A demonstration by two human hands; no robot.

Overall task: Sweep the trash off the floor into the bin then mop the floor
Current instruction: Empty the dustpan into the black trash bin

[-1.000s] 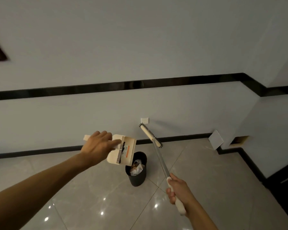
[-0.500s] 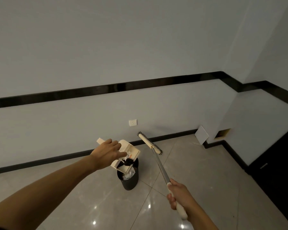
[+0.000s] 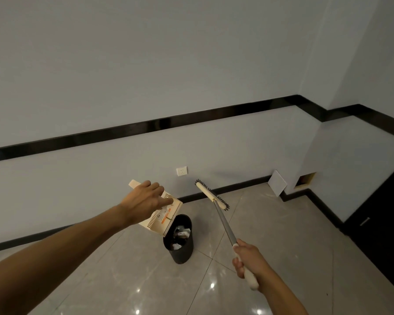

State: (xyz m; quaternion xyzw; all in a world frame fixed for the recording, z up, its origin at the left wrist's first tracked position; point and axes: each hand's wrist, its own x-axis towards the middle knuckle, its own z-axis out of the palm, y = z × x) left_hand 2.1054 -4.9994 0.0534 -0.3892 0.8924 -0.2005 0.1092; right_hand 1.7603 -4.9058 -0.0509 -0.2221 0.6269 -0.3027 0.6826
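Gripping the cream handle end of a broom [image 3: 225,225], the right hand [image 3: 248,260] holds it raised, its brush head clear of the tiled floor [image 3: 282,235]. Farther out, the left hand [image 3: 146,201] holds a cream dustpan [image 3: 162,220] tipped above a black bin [image 3: 182,253] with crumpled trash [image 3: 181,234] inside. Beyond, a wall socket [image 3: 182,171].

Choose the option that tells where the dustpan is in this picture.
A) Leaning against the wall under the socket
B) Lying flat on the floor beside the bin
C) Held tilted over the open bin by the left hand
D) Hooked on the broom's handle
C: the left hand holds the dustpan tilted above the black bin, while the right hand holds the broom apart from it.
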